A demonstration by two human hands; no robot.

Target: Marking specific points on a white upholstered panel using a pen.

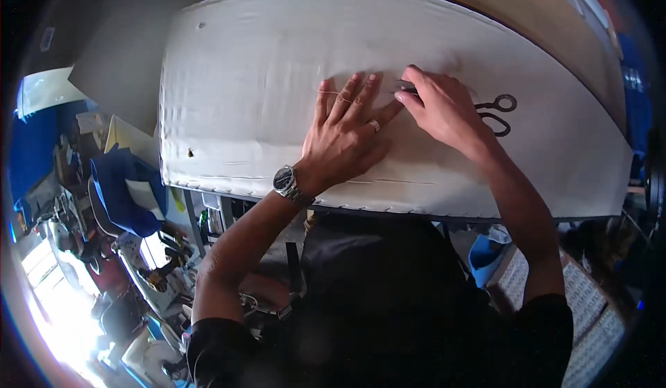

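The person's left hand lies flat on the white-covered bench, fingers spread, a thin pale thread crossing them. The right hand pinches a small dark item, mostly concealed, just beside the left index fingertip; from here I cannot identify it. Dark scissors handles project rightward from behind the right wrist, resting on the bench.

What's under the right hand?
The white surface spreads around the right hand, and the finger loops of dark scissors show to its right. The rest of the scissors, and the surface directly beneath, cannot be seen.
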